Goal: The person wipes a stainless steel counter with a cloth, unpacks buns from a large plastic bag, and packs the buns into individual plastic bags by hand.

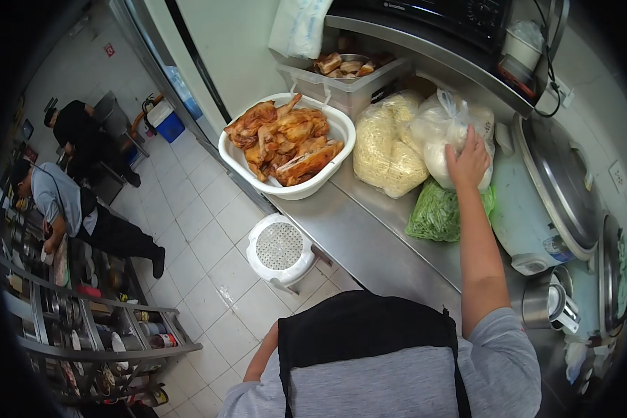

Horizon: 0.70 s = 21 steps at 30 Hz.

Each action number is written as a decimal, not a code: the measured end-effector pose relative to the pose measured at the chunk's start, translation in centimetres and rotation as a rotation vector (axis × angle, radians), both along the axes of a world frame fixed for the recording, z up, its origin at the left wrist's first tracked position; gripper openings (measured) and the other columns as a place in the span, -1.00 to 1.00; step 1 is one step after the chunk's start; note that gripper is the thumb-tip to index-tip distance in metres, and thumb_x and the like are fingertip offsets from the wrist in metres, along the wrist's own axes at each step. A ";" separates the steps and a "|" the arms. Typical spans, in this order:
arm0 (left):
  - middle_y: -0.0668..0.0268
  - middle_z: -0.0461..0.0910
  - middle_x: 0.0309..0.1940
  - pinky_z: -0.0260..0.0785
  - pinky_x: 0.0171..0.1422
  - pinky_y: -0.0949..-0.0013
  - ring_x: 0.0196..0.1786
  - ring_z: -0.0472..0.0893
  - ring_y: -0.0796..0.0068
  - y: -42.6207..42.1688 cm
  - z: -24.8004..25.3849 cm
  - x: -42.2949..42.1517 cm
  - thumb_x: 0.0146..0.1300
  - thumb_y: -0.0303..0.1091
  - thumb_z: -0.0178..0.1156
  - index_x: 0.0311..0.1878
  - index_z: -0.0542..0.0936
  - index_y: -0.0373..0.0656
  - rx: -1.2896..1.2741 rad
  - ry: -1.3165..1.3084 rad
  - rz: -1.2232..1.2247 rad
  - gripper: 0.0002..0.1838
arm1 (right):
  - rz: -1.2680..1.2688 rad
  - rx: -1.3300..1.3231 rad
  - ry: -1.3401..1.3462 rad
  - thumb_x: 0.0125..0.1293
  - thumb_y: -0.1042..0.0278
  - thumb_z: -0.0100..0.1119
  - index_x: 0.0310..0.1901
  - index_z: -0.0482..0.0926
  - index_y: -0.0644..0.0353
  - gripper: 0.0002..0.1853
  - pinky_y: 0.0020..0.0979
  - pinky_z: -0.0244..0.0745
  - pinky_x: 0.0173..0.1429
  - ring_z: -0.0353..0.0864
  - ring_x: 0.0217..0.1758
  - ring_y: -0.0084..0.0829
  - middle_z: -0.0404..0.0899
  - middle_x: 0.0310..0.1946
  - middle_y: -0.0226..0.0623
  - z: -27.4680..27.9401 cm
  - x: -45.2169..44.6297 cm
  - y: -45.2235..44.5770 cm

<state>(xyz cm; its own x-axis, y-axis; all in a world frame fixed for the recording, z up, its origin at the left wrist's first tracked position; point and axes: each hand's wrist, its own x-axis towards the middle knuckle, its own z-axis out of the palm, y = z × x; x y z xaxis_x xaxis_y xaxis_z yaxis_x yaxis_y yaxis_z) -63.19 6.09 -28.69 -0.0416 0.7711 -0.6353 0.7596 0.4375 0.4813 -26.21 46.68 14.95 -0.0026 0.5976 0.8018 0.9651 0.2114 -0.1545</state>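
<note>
My right hand [469, 161] rests on a clear plastic bag [439, 139] with whitish contents, its fingers stretched out over the side. Just left of it lies a big clear bag of pale yellow noodles [390, 150]. Below my right wrist is a bag of shredded green vegetables [435, 212], partly covered by my forearm. Farther left, a white basin [313, 187] holds several pieces of browned cooked chicken [282, 139]. Only a bit of my left arm shows beside the black apron; the left hand is out of sight.
A large lidded cooker [536, 202] and metal pots [536, 306] stand to the right. Behind are a clear bin of meat [341, 90] and a shelf with a black appliance [425, 14]. A white stool [280, 247] stands on the floor. Two people work at far left.
</note>
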 end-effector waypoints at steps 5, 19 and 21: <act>-0.07 0.50 -0.37 0.34 -0.17 0.23 -0.26 0.52 0.09 2.1 -0.1 -0.1 -0.27 0.04 0.15 -0.49 0.56 -0.32 0.041 -0.007 -0.073 -0.49 | 0.010 0.007 0.000 -0.11 0.01 0.11 0.16 0.13 -0.04 -0.27 -0.20 0.01 0.13 0.22 0.07 -0.19 0.23 0.02 -0.14 0.2 0.2 0.0; -0.04 0.47 -0.22 0.31 -0.05 0.23 -0.14 0.47 0.09 -2.5 9.9 3.3 -0.08 -0.11 0.00 -0.30 0.53 -0.32 -0.150 0.049 0.451 -0.57 | -0.080 0.016 -0.099 0.04 -0.03 -0.02 0.18 0.11 -0.07 -0.36 -0.19 0.17 0.05 0.30 0.05 -0.26 0.29 0.02 -0.28 0.3 -0.7 -0.6; -0.04 0.47 -0.23 0.31 -0.05 0.23 -0.14 0.47 0.09 -2.3 10.0 3.2 -0.08 -0.11 0.00 -0.30 0.53 -0.32 -0.154 0.038 0.439 -0.57 | -0.061 0.060 -0.103 0.04 -0.04 -0.02 0.19 0.09 -0.10 -0.35 -0.20 0.17 0.05 0.30 0.04 -0.25 0.28 0.03 -0.27 -0.1 -0.4 -0.2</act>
